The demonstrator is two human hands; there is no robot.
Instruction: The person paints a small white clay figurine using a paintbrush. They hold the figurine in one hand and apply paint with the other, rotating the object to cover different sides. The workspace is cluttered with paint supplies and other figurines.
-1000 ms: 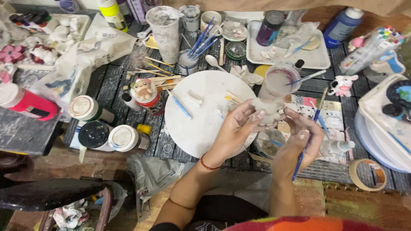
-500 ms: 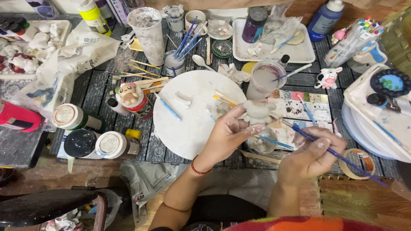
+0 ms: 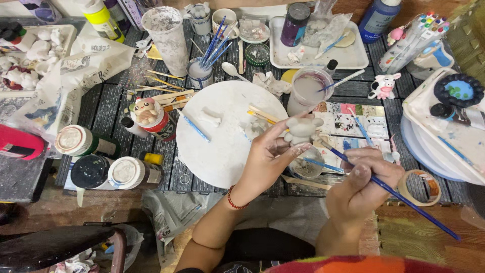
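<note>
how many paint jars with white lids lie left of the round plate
3: white-lidded jar, dark-topped white-lidded jar, and white-lidded jar, clustered on the table's left; others may be hidden by clutter.

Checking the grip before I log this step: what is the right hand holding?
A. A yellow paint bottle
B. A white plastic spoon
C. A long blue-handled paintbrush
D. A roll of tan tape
C: the right hand grips a long blue-handled paintbrush whose tip points toward the small white unpainted clay animal figurine pinched in the left hand.
</note>
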